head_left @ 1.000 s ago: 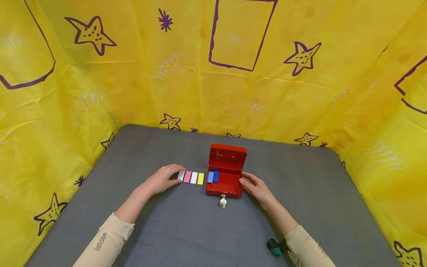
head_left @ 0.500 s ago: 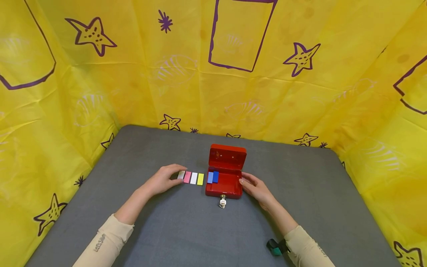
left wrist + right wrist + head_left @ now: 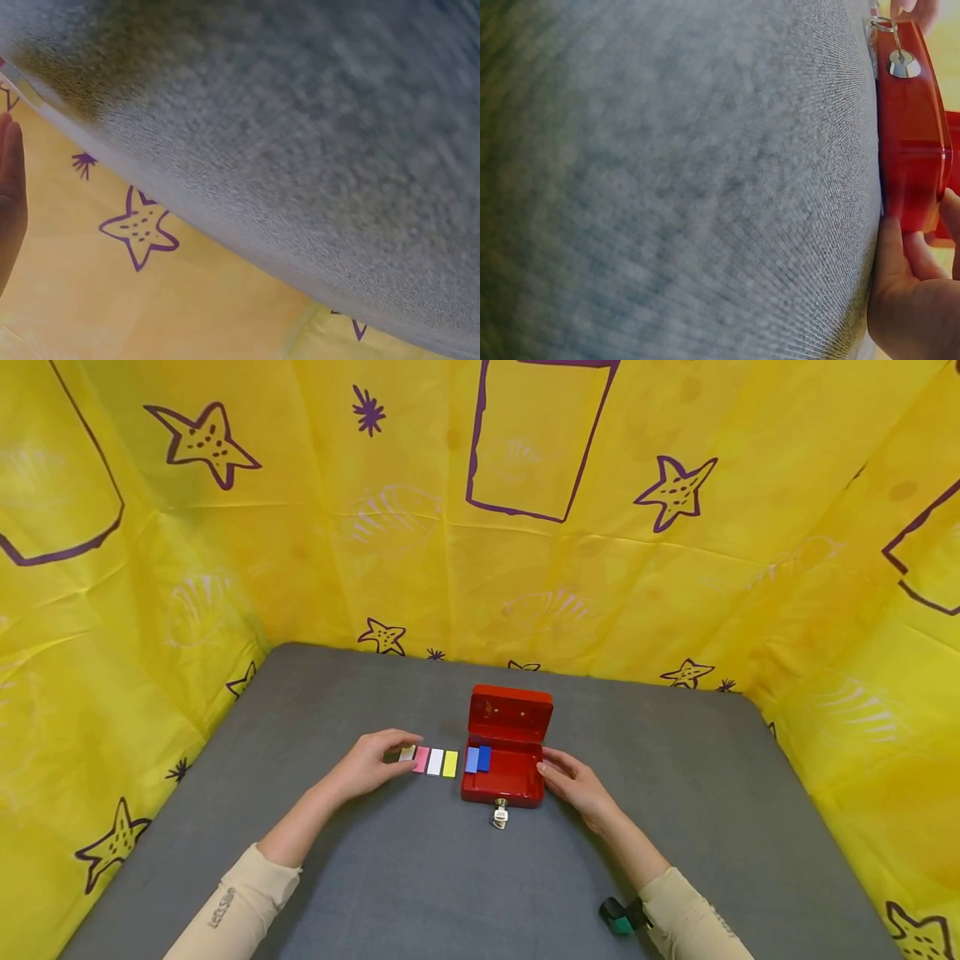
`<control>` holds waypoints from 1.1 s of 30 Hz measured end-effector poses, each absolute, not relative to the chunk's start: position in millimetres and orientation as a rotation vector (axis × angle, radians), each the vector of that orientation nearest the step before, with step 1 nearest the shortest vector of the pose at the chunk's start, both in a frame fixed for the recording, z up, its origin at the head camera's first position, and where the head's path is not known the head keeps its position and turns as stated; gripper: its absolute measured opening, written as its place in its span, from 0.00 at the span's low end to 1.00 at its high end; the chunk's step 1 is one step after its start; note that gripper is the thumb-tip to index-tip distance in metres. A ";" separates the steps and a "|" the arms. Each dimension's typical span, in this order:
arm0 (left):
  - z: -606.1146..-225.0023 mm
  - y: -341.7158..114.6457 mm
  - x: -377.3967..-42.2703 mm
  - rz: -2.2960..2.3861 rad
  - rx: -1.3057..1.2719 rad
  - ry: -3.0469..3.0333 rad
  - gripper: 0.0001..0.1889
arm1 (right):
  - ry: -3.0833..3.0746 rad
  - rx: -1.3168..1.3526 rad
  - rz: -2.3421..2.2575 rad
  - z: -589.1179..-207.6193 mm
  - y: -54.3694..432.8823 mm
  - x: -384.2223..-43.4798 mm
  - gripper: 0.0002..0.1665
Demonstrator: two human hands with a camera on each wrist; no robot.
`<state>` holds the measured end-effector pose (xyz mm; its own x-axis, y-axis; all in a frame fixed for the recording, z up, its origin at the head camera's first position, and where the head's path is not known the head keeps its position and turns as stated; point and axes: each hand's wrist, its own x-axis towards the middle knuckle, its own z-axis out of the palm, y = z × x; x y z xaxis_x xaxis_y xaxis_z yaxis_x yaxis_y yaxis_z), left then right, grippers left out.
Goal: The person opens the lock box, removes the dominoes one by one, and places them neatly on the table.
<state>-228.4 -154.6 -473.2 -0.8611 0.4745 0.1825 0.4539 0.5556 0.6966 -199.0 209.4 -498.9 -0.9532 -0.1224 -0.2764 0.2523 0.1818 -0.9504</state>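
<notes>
The box [image 3: 517, 781] stands on the table with its lid [image 3: 511, 716] raised at 12 o'clock; a key [image 3: 500, 816] sits in its lock at 6 o'clock, the key's ring visible but part of its outline hard to make out. Inside, at 10 o'clock, a light blue strip [image 3: 472, 760] and a dark blue strip [image 3: 484, 758] lie side by side; how they touch the floor is unclear.

At 3 o'clock the right hand [image 3: 576, 783] holds the box by its side wall, thumb at the rim, fingers against the outer face; some fingertips are hidden.

At 9 o'clock, outside the box, four strips lie in a row; going outward they are yellow [image 3: 450, 764], white [image 3: 435, 762], pink [image 3: 422, 758] and silver [image 3: 407, 752]. The left hand [image 3: 369, 766] is at the row's outer end, thumb and fingers parted around the silver one and hiding part of it; whether they grip it I cannot tell, and the left wrist view cuts that hand off.

Towards 5 o'clock, a black-and-green item [image 3: 617, 917] shows by the right sleeve [image 3: 693, 910], too little visible to identify; both sleeves run out of frame; grey table [image 3: 442, 877] below, yellow cloth [image 3: 315, 568] beyond.
</notes>
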 end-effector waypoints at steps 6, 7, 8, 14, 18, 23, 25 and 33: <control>-471.8 -147.9 -225.8 1.272 0.762 2.704 0.20 | 2.169 0.126 -1.833 -498.6 209.3 -198.8 0.33; -471.7 -146.2 -225.6 1.274 0.760 2.700 0.20 | 2.169 0.127 -1.834 -498.7 209.5 -198.9 0.33; -471.6 -144.5 -225.6 1.279 0.758 2.694 0.20 | 2.171 0.128 -1.833 -498.8 209.7 -199.1 0.33; -472.3 -135.3 -225.0 1.316 0.770 2.654 0.19 | 2.184 0.119 -1.819 -500.3 210.5 -200.0 0.33; -470.1 -129.5 -223.9 1.330 0.786 2.634 0.19 | 2.190 0.121 -1.820 -501.0 210.9 -200.8 0.33; -468.0 -122.6 -224.1 1.288 0.797 2.650 0.20 | 2.184 0.128 -1.826 -501.7 210.6 -200.9 0.33; -467.5 -119.5 -224.5 1.264 0.818 2.671 0.20 | 2.179 0.130 -1.828 -501.7 210.5 -200.6 0.33; -463.6 -104.6 -225.7 1.249 0.926 2.677 0.19 | 2.180 0.140 -1.823 -500.2 209.7 -199.3 0.33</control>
<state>-225.7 -104.6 -463.6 -0.8201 0.5355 0.2015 0.4984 0.4956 0.7114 -199.3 209.7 -500.2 -0.9517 -0.1134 -0.2852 0.2606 0.1924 -0.9461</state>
